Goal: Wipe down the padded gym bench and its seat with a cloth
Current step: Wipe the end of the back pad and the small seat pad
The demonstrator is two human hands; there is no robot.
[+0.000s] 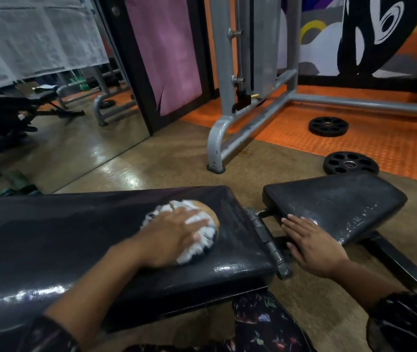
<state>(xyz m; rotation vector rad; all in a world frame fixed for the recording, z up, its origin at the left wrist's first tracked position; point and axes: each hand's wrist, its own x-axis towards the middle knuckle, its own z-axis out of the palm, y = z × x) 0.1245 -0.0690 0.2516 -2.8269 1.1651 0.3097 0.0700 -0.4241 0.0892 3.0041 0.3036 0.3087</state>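
A person's left hand (169,232) presses a white cloth (197,235) flat-fingered onto the padded bench (75,240), while the right hand (311,246), grip released, steadies the seat (342,199).

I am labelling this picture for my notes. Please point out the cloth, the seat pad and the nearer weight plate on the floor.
cloth (197,221), head view, white folds beside the left hand's fingers.
seat pad (342,199), head view, middle of its top.
nearer weight plate (351,163), head view, its centre hub.
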